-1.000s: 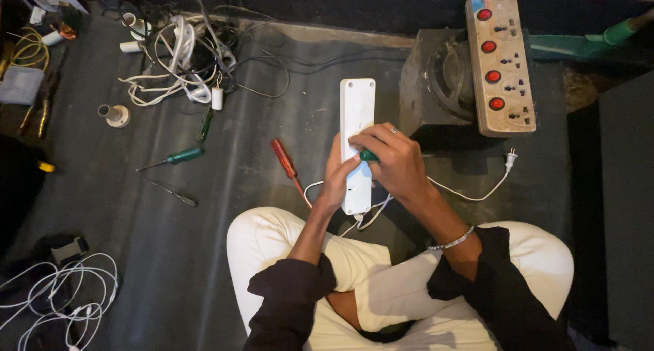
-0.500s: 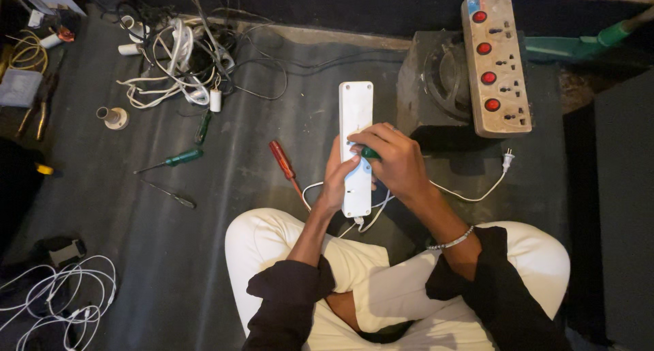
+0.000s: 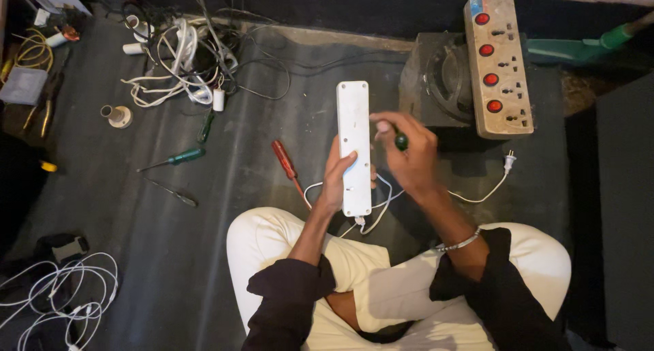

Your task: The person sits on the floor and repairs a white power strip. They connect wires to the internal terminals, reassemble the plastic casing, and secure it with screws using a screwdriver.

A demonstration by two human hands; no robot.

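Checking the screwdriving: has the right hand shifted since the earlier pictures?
Yes. The right hand, gripping a green-handled screwdriver, moved away from the body, up along the white power strip.

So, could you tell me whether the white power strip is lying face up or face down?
Face down: the power strip shows a plain white back with small holes and no sockets, steadied by the left hand.

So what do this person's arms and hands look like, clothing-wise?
Both hands are bare, no gloves. The left hand and right hand come out of dark sleeves pushed up near the elbows. A thin silver bracelet circles the right wrist.
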